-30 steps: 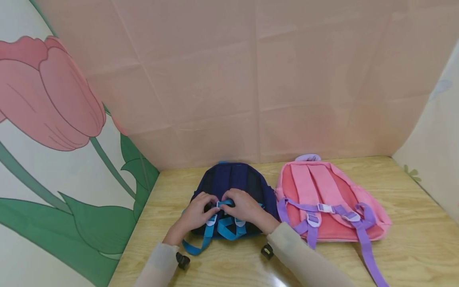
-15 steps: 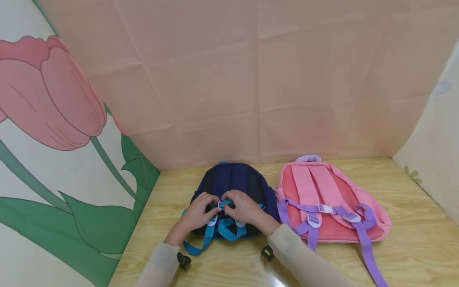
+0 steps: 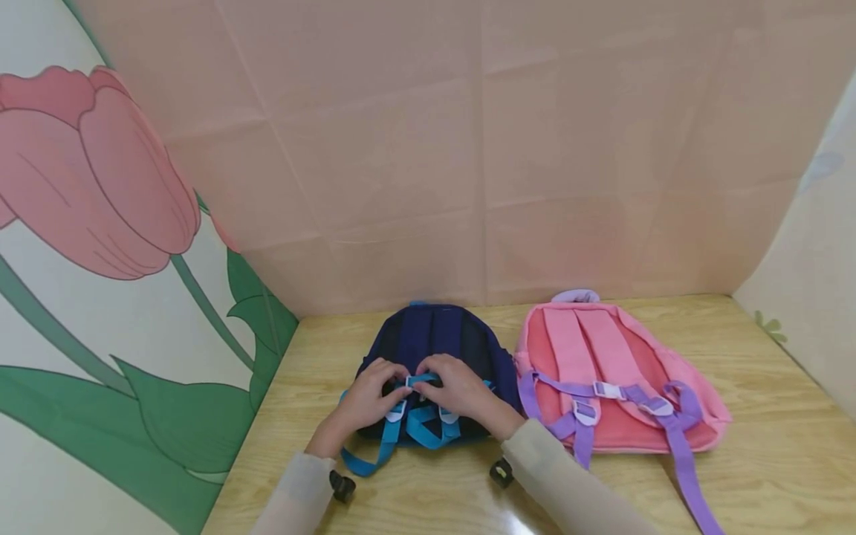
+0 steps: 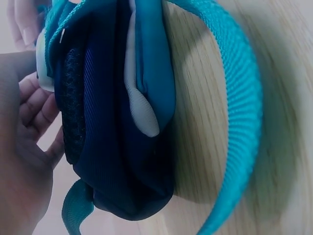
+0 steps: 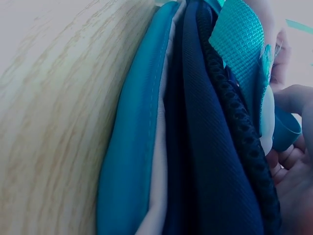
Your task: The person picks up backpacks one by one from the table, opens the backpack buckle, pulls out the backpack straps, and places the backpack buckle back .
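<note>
The navy backpack [image 3: 431, 340] lies on the table [image 3: 414, 505], left of the pink backpack [image 3: 611, 338] and close beside it. Its back panel and shoulder straps face up. The long axis runs near to far: the narrower, rounded top end points to the far wall [image 3: 388, 186], the wider base to the near side. The blue chest strap [image 3: 424, 378] runs left to right across the back panel, with a white buckle [image 3: 407, 383] on it.

The left hand [image 3: 368, 394] comes from the near left; its grip pinches at the white buckle, thumb and fingers bent. The right hand [image 3: 457, 385] comes from the near right; its grip pinches the chest strap just right of the buckle. The exact finger contact is partly hidden. The buckle sits between the two grips, above the near half of the backpack. Nearer than both grips are two white adjusters [image 3: 395, 411]; a blue strap tail [image 3: 364, 468] loops past the near left corner of the backpack onto the table.
</note>
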The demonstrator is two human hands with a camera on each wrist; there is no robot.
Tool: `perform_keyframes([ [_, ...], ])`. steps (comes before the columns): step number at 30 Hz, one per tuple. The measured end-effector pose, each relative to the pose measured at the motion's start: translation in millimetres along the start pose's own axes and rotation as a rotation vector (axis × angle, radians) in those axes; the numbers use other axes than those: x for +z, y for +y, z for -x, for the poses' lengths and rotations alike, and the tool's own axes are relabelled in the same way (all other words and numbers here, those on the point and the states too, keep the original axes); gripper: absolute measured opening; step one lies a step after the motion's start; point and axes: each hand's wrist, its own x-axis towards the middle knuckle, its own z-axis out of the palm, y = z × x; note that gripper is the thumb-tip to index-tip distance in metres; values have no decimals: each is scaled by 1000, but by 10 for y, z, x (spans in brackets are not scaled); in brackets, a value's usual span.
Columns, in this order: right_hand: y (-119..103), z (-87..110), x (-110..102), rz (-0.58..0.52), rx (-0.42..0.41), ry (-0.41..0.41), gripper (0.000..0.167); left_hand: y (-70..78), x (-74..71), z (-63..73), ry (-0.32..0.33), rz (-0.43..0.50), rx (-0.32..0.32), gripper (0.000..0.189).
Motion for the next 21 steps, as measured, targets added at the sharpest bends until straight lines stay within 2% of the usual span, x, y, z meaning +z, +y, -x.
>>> perform_keyframes([
  [6,46,9,-14,-3,7,28,10,-18,-13,13,0,23,0,16],
  [15,30,9,-30,-1,-20,-17,20,8,-23,10,-7,16,-1,16],
  [21,14,14,-37,-2,-15,-19,18,11,-21,10,-13,24,-16,16],
])
